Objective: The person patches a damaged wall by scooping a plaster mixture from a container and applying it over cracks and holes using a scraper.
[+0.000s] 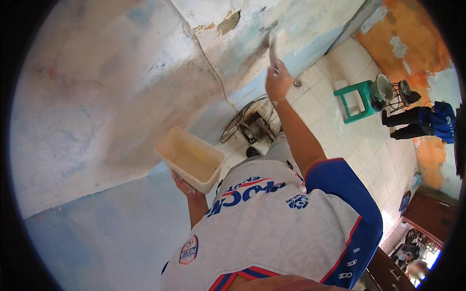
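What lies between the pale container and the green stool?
In the head view, a dark object I can't identify, the person's right forearm and pale floor tiles lie between the pale container and the green stool.

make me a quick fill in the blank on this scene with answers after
1. The right hand holds a blurred tool up at the ____.
2. The pale tub is in the other hand, the ____ one.
3. The stool on the tiled floor is coloured ____.

Missing words: wall; left; green.
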Demonstrator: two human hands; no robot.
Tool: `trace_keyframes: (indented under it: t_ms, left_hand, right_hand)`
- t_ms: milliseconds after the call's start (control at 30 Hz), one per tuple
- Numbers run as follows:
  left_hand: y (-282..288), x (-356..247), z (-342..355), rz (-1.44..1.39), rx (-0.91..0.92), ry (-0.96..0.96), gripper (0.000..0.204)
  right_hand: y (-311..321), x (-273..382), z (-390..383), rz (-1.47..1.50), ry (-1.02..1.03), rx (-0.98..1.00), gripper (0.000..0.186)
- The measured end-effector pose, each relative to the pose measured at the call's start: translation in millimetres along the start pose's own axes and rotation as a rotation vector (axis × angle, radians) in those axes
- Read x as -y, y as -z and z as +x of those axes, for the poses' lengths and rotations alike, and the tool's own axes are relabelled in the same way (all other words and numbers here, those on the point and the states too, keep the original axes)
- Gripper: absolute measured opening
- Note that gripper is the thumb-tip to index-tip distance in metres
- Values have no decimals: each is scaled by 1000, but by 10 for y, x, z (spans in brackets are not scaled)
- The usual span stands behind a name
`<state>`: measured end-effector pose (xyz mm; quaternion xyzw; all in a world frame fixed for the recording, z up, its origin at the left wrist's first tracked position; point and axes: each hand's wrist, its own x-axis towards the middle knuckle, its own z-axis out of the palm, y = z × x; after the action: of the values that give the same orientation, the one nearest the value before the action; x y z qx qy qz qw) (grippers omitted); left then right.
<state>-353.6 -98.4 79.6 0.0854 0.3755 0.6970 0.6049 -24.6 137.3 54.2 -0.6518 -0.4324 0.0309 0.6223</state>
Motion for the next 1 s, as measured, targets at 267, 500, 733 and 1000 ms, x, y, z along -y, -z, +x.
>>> trace_keyframes:
  t_ms: [267,500,733,1000]
  left_hand:
    - [-148,51,11,37,67,-20,61]
    - [-12,65,-18,11,33,0,60]
    - [-88,64,15,42,21,-18,58]
    - [-1,26,20,-31,-4,-8,59]
  right_hand:
    - [-243,58,-1535,-35,195,609,21]
    - [296,-292,-660,-204,-153,324,14]
    - [-530,-290,-455,-317,129,372,36]
    - [4,-118,-1325,-215,251,746,19]
